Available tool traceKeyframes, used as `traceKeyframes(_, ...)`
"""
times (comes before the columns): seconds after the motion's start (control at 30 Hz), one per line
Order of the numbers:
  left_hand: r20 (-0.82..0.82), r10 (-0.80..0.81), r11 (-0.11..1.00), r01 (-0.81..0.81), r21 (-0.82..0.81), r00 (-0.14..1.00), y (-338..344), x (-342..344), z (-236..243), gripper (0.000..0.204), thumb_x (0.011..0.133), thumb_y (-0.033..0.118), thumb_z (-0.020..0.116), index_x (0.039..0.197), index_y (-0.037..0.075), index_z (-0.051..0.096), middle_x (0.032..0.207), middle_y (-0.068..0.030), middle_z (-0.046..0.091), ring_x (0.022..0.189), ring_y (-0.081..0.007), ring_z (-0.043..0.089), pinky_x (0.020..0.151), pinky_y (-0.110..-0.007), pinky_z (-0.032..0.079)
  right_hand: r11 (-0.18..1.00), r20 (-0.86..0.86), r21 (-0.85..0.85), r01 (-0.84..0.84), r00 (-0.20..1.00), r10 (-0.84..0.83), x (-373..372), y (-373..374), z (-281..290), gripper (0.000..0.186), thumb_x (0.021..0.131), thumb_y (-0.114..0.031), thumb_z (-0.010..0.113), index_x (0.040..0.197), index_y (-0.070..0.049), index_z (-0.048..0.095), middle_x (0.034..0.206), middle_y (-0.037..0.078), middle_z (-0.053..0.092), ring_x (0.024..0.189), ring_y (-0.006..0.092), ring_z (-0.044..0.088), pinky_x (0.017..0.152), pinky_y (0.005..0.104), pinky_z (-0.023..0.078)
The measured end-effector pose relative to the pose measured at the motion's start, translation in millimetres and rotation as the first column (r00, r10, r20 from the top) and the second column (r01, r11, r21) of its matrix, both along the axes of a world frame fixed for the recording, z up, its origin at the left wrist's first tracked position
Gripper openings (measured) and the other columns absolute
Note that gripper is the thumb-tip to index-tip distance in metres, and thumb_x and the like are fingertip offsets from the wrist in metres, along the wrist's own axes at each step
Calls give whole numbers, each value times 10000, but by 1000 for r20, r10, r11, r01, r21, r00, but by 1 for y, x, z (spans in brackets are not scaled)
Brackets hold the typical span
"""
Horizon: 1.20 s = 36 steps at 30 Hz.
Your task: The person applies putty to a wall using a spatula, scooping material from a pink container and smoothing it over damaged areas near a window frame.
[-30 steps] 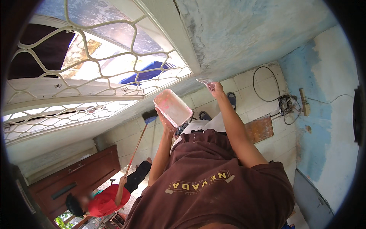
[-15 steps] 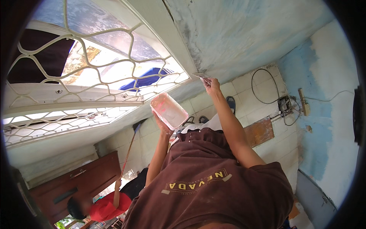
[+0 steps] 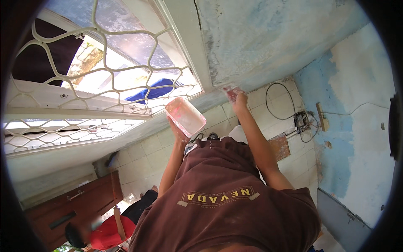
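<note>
A person in a brown shirt, left hand (image 3: 178, 131) cupped under a pinkish plastic tub (image 3: 185, 116), has pushed the putty knife (image 3: 229, 91), gripped in the closed right hand (image 3: 240, 98), further along the patchy blue wall (image 3: 268, 38) beside the grilled window (image 3: 105, 75).

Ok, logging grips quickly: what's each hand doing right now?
Left hand: holding up the pink tub from below.
Right hand: closed on a scraper against the wall.
</note>
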<state>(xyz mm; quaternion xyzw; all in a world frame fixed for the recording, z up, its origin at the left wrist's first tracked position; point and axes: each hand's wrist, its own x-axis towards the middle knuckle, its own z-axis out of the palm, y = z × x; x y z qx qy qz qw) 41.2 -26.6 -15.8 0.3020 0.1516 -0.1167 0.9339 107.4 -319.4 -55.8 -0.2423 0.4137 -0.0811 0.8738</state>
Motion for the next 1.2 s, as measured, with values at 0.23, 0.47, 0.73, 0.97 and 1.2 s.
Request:
traceKeyframes(0.23, 46, -34, 999, 35, -25, 998, 5, 9, 14, 817, 970, 769, 372, 1542, 185, 382, 1452, -66, 531, 1304, -282, 555, 1089, -510, 489, 992, 26, 30, -122, 992, 121, 22, 40, -42, 155, 946, 41, 548, 1095, 72, 521, 1024, 211, 626, 915, 314, 675, 848, 408, 643)
traceKeyframes(0.47, 41, -4, 999, 5, -40, 999, 6, 9, 18, 810, 966, 772, 377, 1536, 196, 387, 1451, -59, 529, 1304, -287, 555, 1080, -523, 495, 998, 85, 18, 52, 995, -53, 24, 27, 97, 111, 970, 18, 549, 1068, 66, 573, 1022, 176, 662, 900, 302, 686, 890, 379, 626)
traceKeyframes(0.73, 65, 48, 999, -47, -8, 997, 18, 0, 3, 785, 969, 744, 426, 1530, 195, 396, 1439, -53, 536, 1306, -283, 549, 1079, -513, 494, 961, 6, -247, 123, 992, -125, -19, -11, 58, 356, 954, -8, 611, 1301, 42, 548, 1183, 152, 662, 1038, 268, 689, 899, 398, 598)
traceKeyframes(0.97, 15, 4, 999, -5, 54, 1000, 26, 0, 10, 800, 965, 747, 435, 1530, 182, 395, 1457, -52, 518, 1311, -278, 540, 1078, -506, 494, 998, -231, 60, -24, 972, 37, 4, 0, -157, 485, 994, -35, 568, 1457, -57, 424, 1397, 152, 528, 1225, 302, 594, 1017, 448, 536)
traceKeyframes(1.2, -9, 18, 999, -18, 30, 1000, 36, -7, 20, 796, 972, 748, 413, 1534, 184, 389, 1460, -55, 515, 1304, -285, 546, 1076, -511, 494, 1000, -56, 25, -8, 998, 9, 33, 14, -52, 456, 998, 12, 527, 1440, -85, 469, 1339, 135, 545, 1195, 290, 603, 990, 427, 534)
